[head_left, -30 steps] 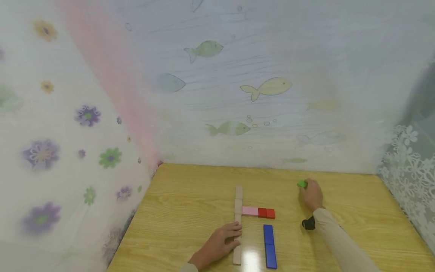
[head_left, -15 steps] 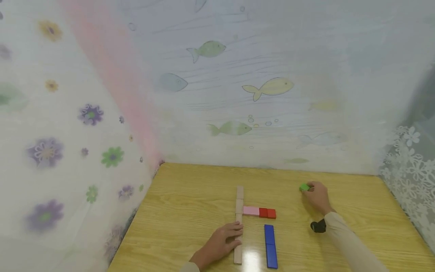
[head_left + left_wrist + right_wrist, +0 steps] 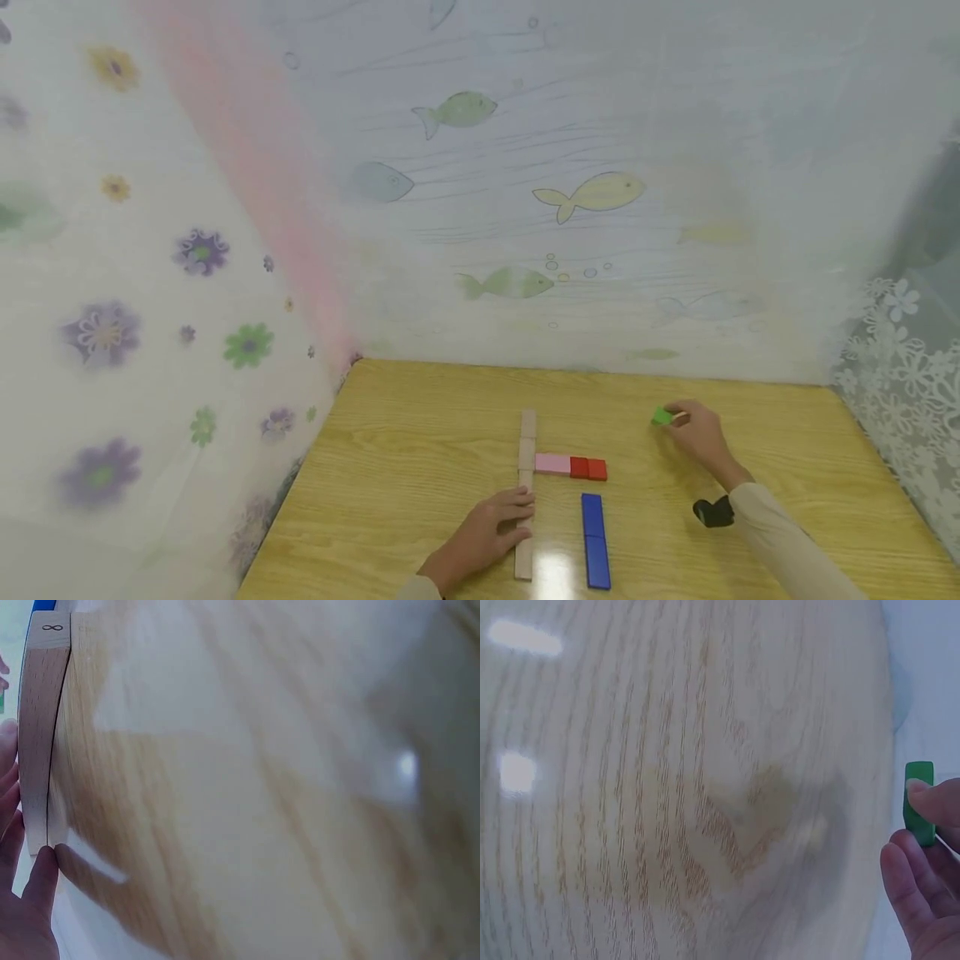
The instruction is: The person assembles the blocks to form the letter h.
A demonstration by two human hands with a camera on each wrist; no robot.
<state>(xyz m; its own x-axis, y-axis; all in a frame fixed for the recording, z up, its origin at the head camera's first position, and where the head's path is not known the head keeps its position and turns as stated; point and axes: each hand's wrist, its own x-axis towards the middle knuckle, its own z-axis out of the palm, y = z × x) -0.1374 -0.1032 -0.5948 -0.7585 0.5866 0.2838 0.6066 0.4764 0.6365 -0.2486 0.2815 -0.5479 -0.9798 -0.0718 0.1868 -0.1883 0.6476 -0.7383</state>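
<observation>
My right hand [image 3: 699, 435] pinches a small green block [image 3: 662, 416] between thumb and fingers at the right back of the table. The right wrist view shows the green block [image 3: 921, 772] edge-on, with the thumb against it. My left hand [image 3: 480, 532] rests on a straight row of plain wooden blocks [image 3: 527, 450], fingers across it. In the left wrist view, the left thumb and fingertips touch a wooden block [image 3: 43, 697] marked with a small loop sign. From the row, a pink block [image 3: 552, 464] and two red blocks [image 3: 588, 468] stick out to the right.
Two blue blocks [image 3: 594, 537] lie end to end to the right of the wooden row, apart from it. The wood-grain table [image 3: 420, 417] meets a fish-patterned curtain [image 3: 480, 233] at the back. Flowered cloth [image 3: 150, 333] hangs at the left. Under the right wrist sits a black strapped device [image 3: 714, 512].
The green block has come slightly nearer, held in my right hand. My right wrist has swung to the right and towards me. My left hand and the blocks on the table have not moved.
</observation>
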